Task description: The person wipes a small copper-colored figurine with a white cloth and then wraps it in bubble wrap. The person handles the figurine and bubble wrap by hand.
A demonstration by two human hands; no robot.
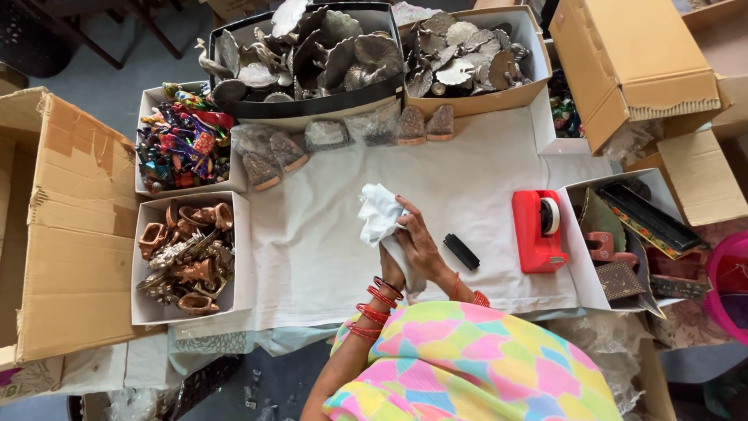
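Both of my hands meet over the middle of a white sheet (327, 257) spread on the work surface. My right hand (421, 242) is closed around a crumpled white cloth or paper (379, 212). My left hand (389, 270), with red bangles on the wrist, grips the lower part of the same white piece and is mostly hidden behind the right hand. Whether something is wrapped inside cannot be told. A small black comb-like piece (461, 251) lies just right of my hands. A red tape dispenser (539, 230) stands further right.
At the back are two boxes of silvery leaf-shaped metal pieces (312, 54) (467, 54), with a row of wrapped pieces (327, 134) before them. Left are boxes of colourful figurines (181, 144) and coppery figurines (187, 257), and a cardboard box (62, 234). More boxes (635, 54) stand right.
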